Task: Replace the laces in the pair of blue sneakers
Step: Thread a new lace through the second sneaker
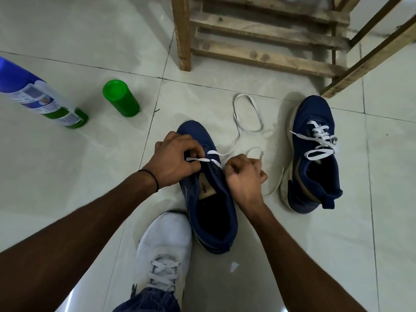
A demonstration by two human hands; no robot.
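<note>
Looks like a home interior, prob. a hallway or room corner: glossy pale floor tiles (67, 41) w/ dark grout lines fill the whole frame, and a rough slatted wooden rack (258, 39) stands on them at upper right. Household stuff sits straight on the floor, i.e. a spray can (38, 95) and a green cap (120, 97) near it at upper left, plus blue sneakers (313, 113) w/ a loose white lace (247, 113) at centre and right.

Soft even light, glare on floor tiles (315, 244) — edges bowed, perhaps slightly blurred.
</note>
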